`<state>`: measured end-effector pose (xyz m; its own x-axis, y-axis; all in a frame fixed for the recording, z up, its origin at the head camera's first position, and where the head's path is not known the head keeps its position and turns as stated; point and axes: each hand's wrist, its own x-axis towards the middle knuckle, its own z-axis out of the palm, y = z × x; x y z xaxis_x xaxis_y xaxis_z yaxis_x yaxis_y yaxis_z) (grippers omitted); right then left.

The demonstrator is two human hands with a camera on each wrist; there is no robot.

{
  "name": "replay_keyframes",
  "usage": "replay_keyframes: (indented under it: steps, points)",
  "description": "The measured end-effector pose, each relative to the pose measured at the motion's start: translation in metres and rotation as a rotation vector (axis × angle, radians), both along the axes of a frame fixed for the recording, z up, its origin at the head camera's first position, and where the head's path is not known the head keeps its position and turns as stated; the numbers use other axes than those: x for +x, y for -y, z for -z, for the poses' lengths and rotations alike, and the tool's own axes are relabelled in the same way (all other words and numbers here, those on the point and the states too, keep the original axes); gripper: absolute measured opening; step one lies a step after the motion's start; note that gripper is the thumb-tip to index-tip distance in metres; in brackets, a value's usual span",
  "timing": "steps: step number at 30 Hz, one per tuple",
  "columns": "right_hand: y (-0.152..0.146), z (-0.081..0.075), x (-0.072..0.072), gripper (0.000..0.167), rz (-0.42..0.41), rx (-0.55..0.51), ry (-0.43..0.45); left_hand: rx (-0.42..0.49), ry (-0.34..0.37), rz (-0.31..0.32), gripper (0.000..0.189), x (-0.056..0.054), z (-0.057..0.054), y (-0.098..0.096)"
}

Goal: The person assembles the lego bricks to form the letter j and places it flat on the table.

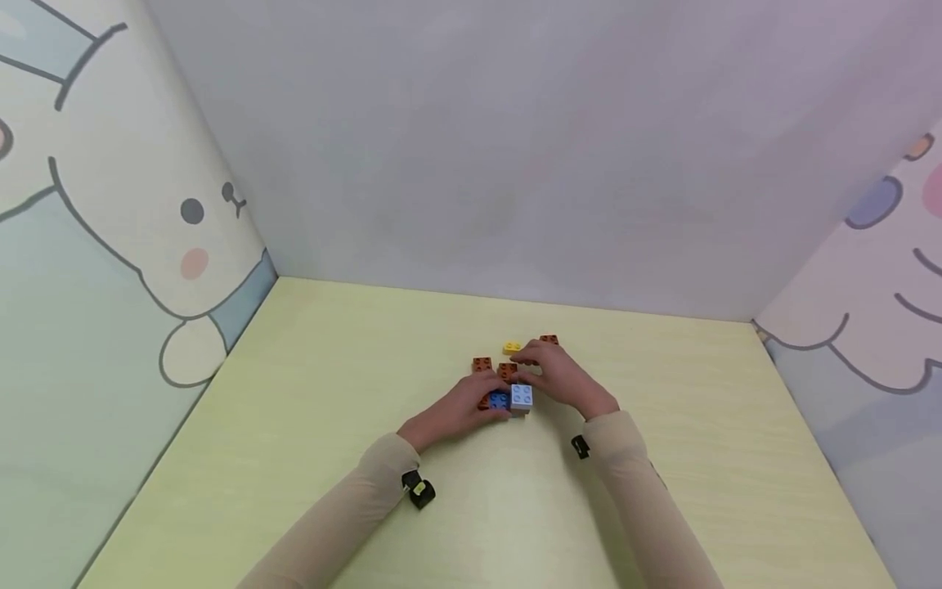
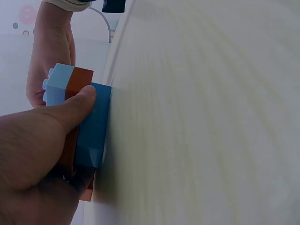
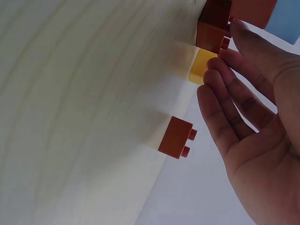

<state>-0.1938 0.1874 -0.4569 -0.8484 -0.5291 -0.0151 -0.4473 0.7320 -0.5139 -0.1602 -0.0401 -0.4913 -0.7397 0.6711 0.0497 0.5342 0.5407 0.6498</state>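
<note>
My left hand [image 1: 465, 402] grips a small stack of toy building bricks standing on the table. In the left wrist view the thumb presses the stack's side, where a blue brick [image 2: 93, 131] lies lowest, a red-brown brick [image 2: 79, 80] sits above it and a light blue brick [image 2: 60, 82] tops one end. My right hand [image 1: 561, 378] hovers just beyond the stack, fingers loosely bent and holding nothing. Its thumb and fingertips are close to a red-brown brick [image 3: 213, 28] with a yellow brick [image 3: 202, 65] behind; whether they touch it I cannot tell.
A separate red-brown brick [image 3: 176, 137] stands farther back on the pale wooden table [image 1: 294, 425], and another red-brown brick [image 1: 482, 363] is beyond the left hand. A plain back wall [image 1: 471, 164] and cartoon-printed side walls enclose the table.
</note>
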Motion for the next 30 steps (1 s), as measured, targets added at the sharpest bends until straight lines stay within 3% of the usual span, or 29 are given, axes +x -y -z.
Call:
replay_keyframes:
  steps: [19,30]
  points:
    - [-0.004,0.007,0.000,0.030,0.012,-0.018,0.029,-0.006,0.022,-0.017,0.044,-0.001,0.002,-0.001]
    - [-0.010,-0.009,0.009,0.028,0.011,-0.045,-0.017,-0.019,-0.004,-0.009,0.044,-0.002,0.003,-0.001]
